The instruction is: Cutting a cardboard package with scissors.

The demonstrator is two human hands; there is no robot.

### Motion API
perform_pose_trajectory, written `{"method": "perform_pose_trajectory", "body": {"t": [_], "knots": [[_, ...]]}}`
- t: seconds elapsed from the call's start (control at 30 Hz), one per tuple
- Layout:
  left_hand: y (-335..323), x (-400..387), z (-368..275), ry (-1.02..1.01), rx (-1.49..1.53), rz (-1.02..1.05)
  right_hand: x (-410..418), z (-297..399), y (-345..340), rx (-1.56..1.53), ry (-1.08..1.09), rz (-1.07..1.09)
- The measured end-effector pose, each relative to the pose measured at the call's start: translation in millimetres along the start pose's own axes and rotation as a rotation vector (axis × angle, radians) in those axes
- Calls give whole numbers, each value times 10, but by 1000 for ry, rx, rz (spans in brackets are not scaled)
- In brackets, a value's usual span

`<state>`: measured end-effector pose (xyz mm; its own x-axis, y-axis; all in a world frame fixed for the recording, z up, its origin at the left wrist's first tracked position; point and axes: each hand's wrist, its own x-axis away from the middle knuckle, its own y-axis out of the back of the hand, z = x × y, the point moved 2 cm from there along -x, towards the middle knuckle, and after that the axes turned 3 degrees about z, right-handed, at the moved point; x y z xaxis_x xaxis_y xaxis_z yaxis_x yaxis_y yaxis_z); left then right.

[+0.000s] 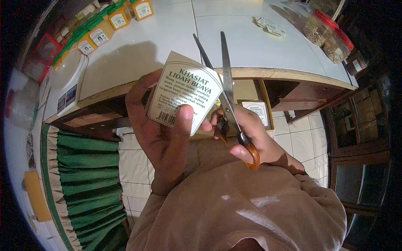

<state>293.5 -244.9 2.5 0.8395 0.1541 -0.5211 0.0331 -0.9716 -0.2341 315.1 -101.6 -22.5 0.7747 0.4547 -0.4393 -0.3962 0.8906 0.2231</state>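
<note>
My left hand (157,125) pinches a white paper label (185,91) with green print and a barcode, thumb on its front and fingers behind. The label's lower corners are rounded, and its upper left corner is pointed. In my right hand (251,125) is a pair of scissors (227,84) with amber-brown handles, my thumb and fingers in the loops. The blades stand apart, pointing away from me. Their inner part lies at the label's right edge; whether they touch the paper I cannot tell.
A box (270,124) with a similar label (255,109) sits beyond my right hand. On the white tabletop (125,56) are label scraps (271,26), red-lidded jars (336,44), several yellow containers (100,33) and a digital scale (70,91). A green curtain (89,185) hangs at left.
</note>
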Motion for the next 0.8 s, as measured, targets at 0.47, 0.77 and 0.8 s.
{"method": "perform_pose_trajectory", "body": {"t": [0.47,0.77,0.8], "knots": [[-13,-3,-41,-24,14,17,-6,-10,-2,-2,26,-16],[27,-35,-55,-33,121,127,8,11,22,27,1,-9],[45,-28,-75,5,172,224,6,1,9,3,-3,-11]]}}
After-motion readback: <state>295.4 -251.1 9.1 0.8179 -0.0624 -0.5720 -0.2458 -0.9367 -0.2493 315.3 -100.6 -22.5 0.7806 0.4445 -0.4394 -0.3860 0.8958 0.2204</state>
